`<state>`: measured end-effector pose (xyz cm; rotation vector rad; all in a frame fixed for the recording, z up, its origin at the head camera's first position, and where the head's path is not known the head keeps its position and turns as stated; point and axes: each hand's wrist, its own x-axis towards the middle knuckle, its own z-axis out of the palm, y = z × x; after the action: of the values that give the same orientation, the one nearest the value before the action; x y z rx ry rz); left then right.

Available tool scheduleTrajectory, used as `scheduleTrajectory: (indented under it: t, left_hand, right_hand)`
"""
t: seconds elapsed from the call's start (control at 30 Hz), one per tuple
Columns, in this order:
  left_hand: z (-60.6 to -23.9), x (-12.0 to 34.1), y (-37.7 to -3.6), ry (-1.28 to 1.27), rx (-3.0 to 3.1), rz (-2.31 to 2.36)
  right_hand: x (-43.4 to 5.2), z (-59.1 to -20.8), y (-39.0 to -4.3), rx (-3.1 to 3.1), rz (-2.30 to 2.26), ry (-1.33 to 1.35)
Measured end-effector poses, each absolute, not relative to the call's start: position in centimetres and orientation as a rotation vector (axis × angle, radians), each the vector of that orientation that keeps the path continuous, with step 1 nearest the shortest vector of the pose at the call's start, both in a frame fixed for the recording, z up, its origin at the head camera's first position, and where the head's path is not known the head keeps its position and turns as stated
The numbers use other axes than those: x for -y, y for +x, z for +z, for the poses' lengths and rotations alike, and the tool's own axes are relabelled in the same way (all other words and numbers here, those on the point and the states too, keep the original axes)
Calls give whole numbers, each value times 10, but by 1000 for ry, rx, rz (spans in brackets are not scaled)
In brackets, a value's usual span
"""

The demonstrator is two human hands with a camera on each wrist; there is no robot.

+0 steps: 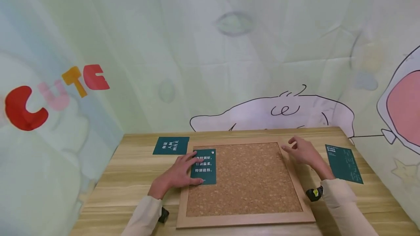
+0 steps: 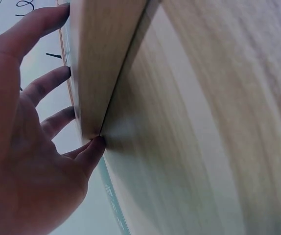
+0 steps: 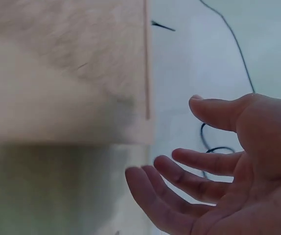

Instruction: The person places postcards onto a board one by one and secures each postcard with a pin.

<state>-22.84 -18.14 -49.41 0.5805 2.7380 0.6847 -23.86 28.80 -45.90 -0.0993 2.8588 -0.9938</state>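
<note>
Cream sleeves came in at the bottom of the head view, and from them the two hands reached forward over a cork board (image 1: 244, 179) lying flat on the desk (image 1: 131, 177). At the left grip, the left hand (image 1: 178, 174) lay with straight fingers pressed flat on a dark green card (image 1: 204, 166) printed with white characters; nothing was clenched, and the flat press seemed meant to keep the card from sliding, since a small pin (image 1: 213, 152) showed at its top right corner. That card sat on the left part of the cork, its left edge over the wooden frame (image 1: 246, 220); in the left wrist view the fingertips (image 2: 57, 76) met the frame's edge. The right hand (image 1: 303, 151) hovered over the board's upper right corner, released and holding nothing, fingers loosely spread, as the right wrist view also showed (image 3: 214, 176). Further out, a second green card (image 1: 171, 145) lay on the desk just beyond the board's upper left corner, and a third green card (image 1: 343, 163) lay to the right, apart from the frame, both probably set within reach. Behind the desk hung a pale cartoon backdrop (image 1: 210, 46).
</note>
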Motion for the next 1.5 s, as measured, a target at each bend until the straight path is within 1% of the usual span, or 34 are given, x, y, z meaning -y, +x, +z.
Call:
scheduleTrajectory:
  t: [0.17,0.4,0.8,1.13,1.37,1.5]
  left_hand:
    - [-495,183,-229,586,-2735,676]
    - [-497,183,-230,593,-2737,684]
    - [-495,185,-228,621,-2737,688]
    - [-492,194,-240,682,-2773,747]
    - [-496,206,-250,578,-2939,764]
    - [-500,212,-258,381,-3119,661]
  right_hand:
    - [-296,-473,-225,-2797,-984,-67]
    - [-291,-481,-214,-2722,-1083,-22]
    - [-288,-484,-212,-2696,-1114,1]
    - [-291,-488,-214,-2686,-1142,29]
    - [-290,-490,-213,-2685,-1166,20]
    - [-290,-491,-213,-2690,-1163,32]
